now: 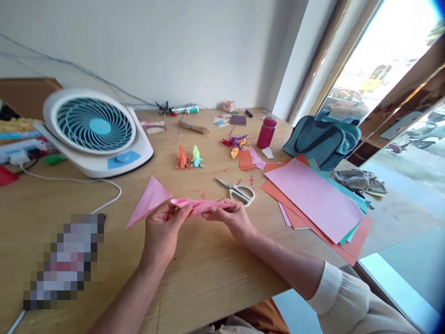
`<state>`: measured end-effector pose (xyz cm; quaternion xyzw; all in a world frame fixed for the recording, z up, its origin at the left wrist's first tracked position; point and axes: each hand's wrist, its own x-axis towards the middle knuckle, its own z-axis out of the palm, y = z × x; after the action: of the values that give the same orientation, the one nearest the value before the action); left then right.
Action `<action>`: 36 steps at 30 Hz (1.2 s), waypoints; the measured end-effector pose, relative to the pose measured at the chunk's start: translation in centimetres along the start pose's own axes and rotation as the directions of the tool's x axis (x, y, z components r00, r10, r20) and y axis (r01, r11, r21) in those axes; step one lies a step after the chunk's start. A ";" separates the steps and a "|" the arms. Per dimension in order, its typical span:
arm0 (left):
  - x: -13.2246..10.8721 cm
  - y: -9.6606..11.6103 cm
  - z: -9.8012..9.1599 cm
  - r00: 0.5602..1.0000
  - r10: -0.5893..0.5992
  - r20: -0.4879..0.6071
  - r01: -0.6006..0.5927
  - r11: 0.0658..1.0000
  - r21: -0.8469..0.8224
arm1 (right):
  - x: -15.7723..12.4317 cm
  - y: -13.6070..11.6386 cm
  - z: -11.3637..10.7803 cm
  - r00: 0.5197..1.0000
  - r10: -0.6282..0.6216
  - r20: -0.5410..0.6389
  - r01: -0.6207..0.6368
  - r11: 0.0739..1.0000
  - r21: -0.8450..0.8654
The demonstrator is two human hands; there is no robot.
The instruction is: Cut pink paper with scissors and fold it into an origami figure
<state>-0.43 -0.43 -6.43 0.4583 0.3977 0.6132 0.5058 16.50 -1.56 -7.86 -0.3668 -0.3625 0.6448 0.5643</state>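
A folded strip of pink paper (200, 207) is stretched between my two hands, above the wooden table. My left hand (166, 221) pinches its left end between thumb and fingers. At the right end, my right hand (234, 220) grips it the same way, with the thumb on the near side. Just beyond my left hand lies a pink paper triangle (149, 200). Scissors (239, 191) with white handles rest behind my right hand, their blades pointing away to the left. Two small folded paper figures, one orange (182, 158) and one green and blue (196, 158), stand farther back.
A white fan (95, 125) stands at the back left, and a blurred-out device (66, 262) with a cable lies in front of it. Coloured paper sheets (313, 195) are stacked at right, near a teal bag (323, 139) and a dark pink bottle (267, 132).
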 end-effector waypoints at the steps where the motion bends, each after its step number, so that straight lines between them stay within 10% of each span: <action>1: 0.0 -0.1 -0.2 1.000 0.002 0.003 -0.002 1.000 0.012 | 0.0 0.0 0.1 1.000 -0.019 0.001 0.019 1.000 0.003; 29: -0.1 0.5 0.4 0.999 0.002 0.033 -0.001 1.000 -0.029 | 0.3 0.3 -1.3 0.993 -0.106 0.049 0.110 0.989 -0.096; 36: -0.4 0.7 0.6 0.998 0.035 0.047 -0.039 0.995 0.086 | -0.1 -2.4 -1.9 0.819 -0.549 0.164 0.507 0.561 -0.654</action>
<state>-0.03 -0.92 -5.66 0.5011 0.4040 0.5938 0.4827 19.34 -1.31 -6.62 -0.4378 -0.6455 0.2592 0.5696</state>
